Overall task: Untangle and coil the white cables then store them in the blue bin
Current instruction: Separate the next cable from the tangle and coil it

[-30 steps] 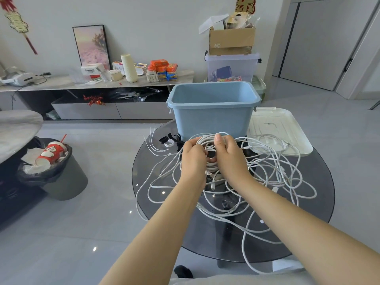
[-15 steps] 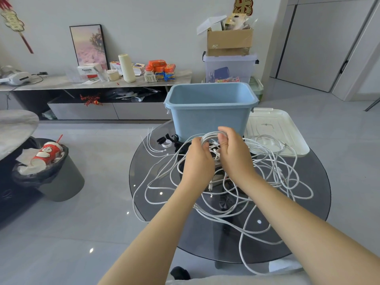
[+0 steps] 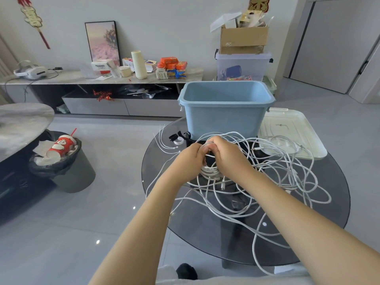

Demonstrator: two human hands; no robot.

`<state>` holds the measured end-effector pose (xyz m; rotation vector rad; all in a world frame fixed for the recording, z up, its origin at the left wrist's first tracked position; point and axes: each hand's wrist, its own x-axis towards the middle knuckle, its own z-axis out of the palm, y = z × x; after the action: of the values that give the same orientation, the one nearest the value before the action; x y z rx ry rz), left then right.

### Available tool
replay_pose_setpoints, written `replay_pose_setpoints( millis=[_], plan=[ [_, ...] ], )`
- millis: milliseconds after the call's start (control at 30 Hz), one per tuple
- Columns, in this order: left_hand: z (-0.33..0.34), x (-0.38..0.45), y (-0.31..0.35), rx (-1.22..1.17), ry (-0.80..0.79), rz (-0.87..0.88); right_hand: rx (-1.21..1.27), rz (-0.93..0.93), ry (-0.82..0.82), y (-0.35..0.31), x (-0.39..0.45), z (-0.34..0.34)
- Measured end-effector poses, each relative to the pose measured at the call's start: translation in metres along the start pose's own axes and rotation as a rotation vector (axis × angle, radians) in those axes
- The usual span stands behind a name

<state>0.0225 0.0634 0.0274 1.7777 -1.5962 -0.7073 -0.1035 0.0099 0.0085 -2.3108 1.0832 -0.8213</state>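
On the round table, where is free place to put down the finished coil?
Bare glass lies at the glass table's left edge, between the loose cable ties and the cable tangle, and along the near rim. The middle and right are crowded with loops; blue bin and white lid fill the far side.

both hands (image 3: 209, 159) have closed tighter on the coil (image 3: 209, 171) — knuckles now touching.

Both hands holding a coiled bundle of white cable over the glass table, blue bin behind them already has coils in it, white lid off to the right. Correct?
Not quite: the head view shows no coils in the blue bin; its visible interior looks empty. The rest stands: left hand and right hand grip the coiled bundle over the glass table, white lid to the right.
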Motion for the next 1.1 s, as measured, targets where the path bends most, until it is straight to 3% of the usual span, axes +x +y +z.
replay_pose_setpoints(
  millis=[300, 433, 600, 1000, 1100],
  plan=[
    [-0.023, 0.005, -0.036, -0.008, 0.073, -0.136, 0.151, 0.089, -0.155, -0.013, 0.022, 0.031],
    [-0.032, 0.012, -0.053, 0.013, 0.211, -0.211, 0.187, 0.099, -0.226, -0.021, 0.046, 0.047],
    [-0.044, 0.019, -0.069, 0.097, 0.348, -0.277, 0.027, 0.136, -0.087, -0.007, 0.098, 0.073],
    [-0.051, 0.027, -0.088, 0.047, 0.365, -0.339, -0.333, 0.138, -0.173, 0.02, 0.159, 0.134],
    [-0.052, 0.027, -0.089, 0.041, 0.367, -0.334, -0.238, 0.179, -0.126, 0.023, 0.159, 0.136]
  ],
)
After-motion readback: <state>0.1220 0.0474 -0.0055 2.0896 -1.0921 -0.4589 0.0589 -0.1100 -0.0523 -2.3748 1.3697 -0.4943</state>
